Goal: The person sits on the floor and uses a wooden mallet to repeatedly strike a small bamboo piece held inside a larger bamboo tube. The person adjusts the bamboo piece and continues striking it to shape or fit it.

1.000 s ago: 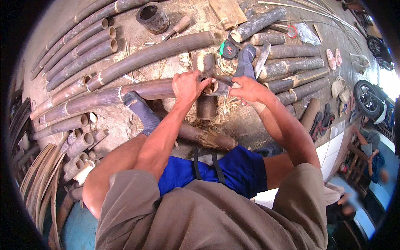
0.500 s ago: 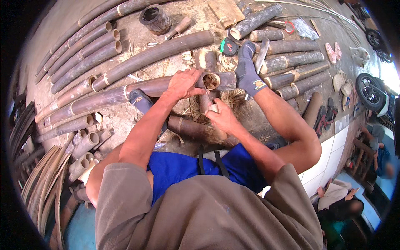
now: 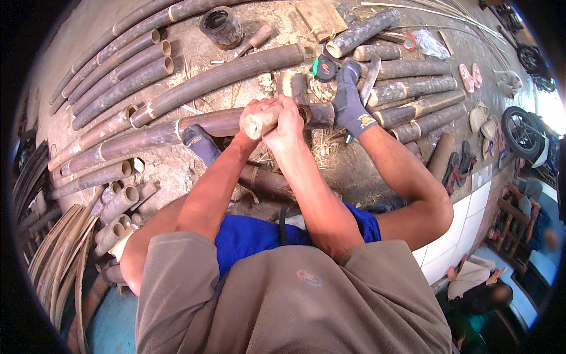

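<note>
- The handle (image 3: 261, 122), thick, pale and wooden, is sitting between the two hands over the pole (image 3: 212, 121), around the middle of the floor (image 3: 168, 162).
- Its blunt end is facing up toward the head and toward the floor's near left corner; its long axis is slanting from there toward the far right corner. The right hand is hiding its other end.
- The right hand (image 3: 287, 124) is keeping a tight grip round the handle.
- The left hand (image 3: 259, 109) is bending its fingers at the handle's end; I cannot tell whether its grip is closing on the handle or on the pole.
- The pole is lying lengthwise, running from near the floor's left edge toward the right, its right end meeting the right foot (image 3: 354, 100). It is crossing a log (image 3: 299, 85) that is pointing toward the far edge.
- The left foot (image 3: 200, 144) is resting just beside the pole's near side.
- A blade (image 3: 370, 81) is lying just beside the right foot, and a green and black tape measure (image 3: 323, 68) is lying near it, showing a small red mark.
- The right sock is showing yellow print; the shirt (image 3: 265, 312) is bearing a small roundish emblem.
</note>
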Available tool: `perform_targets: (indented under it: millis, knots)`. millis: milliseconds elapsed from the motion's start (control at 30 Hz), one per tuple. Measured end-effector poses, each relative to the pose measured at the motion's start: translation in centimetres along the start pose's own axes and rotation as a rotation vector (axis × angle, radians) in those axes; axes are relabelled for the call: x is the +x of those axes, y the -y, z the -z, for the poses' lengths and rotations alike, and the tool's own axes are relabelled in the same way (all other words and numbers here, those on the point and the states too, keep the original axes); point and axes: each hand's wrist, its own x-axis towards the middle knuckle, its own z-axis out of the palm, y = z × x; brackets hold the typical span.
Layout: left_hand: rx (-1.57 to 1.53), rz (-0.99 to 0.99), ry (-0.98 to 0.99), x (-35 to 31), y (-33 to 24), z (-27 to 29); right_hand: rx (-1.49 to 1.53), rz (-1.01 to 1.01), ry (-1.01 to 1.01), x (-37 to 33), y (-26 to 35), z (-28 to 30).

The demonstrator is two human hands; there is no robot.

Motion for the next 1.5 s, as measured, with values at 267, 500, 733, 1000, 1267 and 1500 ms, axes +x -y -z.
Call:
perform_targets:
  millis: [267,500,733,1000,1267,1500]
  knots:
    - [-0.175,0.074,0.029,0.5,-1.6,2.7,-1.126,0.411,-0.306,-5.3,1.1,13.0]
    - [-0.119,0.323,-0.007,1.7,-3.3,2.1,-2.025,0.217,-0.103,-5.9,11.8,7.5]
    - [-0.15,0.338,-0.083,2.0,-3.5,0.9,-2.42,-0.088,0.261,-1.7,18.9,1.0]
    - [-0.149,0.232,-0.031,1.9,-3.0,1.9,-2.559,0.046,0.477,1.3,18.3,2.9]
    - [-0.092,0.027,0.143,0.9,1.8,2.0,-0.94,-0.056,-0.173,-4.1,2.6,5.9]
    - [-0.226,0.071,0.179,0.6,2.5,0.8,-0.2,-0.039,-0.197,0.1,0.7,4.4]
